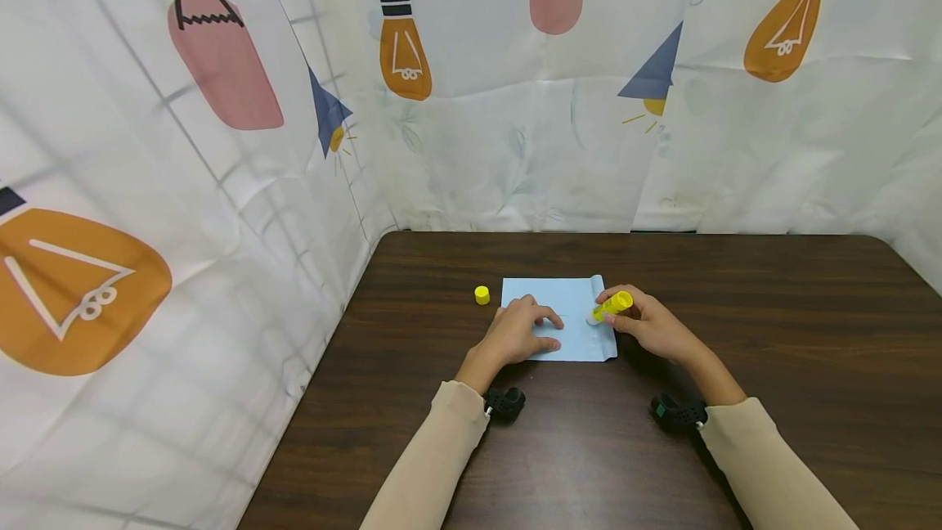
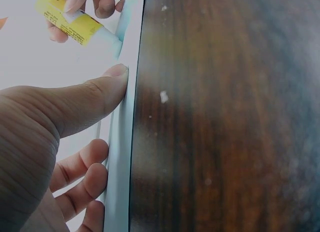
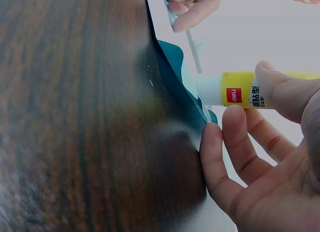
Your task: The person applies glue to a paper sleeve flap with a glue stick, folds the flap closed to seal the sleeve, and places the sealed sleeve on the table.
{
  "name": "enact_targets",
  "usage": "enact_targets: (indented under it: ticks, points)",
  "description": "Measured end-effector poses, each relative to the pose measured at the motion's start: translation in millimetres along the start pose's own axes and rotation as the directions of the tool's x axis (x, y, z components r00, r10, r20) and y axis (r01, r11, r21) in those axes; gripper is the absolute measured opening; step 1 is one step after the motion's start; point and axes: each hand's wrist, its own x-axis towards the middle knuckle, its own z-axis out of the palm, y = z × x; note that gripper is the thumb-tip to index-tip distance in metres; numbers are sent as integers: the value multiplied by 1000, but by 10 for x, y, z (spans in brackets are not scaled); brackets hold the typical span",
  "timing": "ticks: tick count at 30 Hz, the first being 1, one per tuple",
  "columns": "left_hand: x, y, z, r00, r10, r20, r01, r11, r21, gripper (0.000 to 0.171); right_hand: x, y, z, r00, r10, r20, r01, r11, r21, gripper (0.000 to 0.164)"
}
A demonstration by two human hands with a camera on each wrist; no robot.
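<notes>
A light blue sheet of paper lies on the dark wooden table, its right edge raised in a narrow flap. My left hand rests on the paper's left part, thumb and fingers spread. In my right hand I grip a yellow glue stick, tilted, its white end down at the paper near the flap. Thumb and fingers pinch the glue stick in the right wrist view, where a red label shows. The yellow cap stands apart, left of the paper.
The dark table extends around the paper on all sides. A white curtain printed with lamps hangs behind it and along its left side. Each wrist wears a black band.
</notes>
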Motion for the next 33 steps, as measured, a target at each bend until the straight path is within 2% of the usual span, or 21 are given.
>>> enact_targets:
  ticks: [33]
  points:
    - [7,-20,15,1000,6,-7,-6,1000,5,29,0,-5,-6,999,28,20,-27,1000,-10,29]
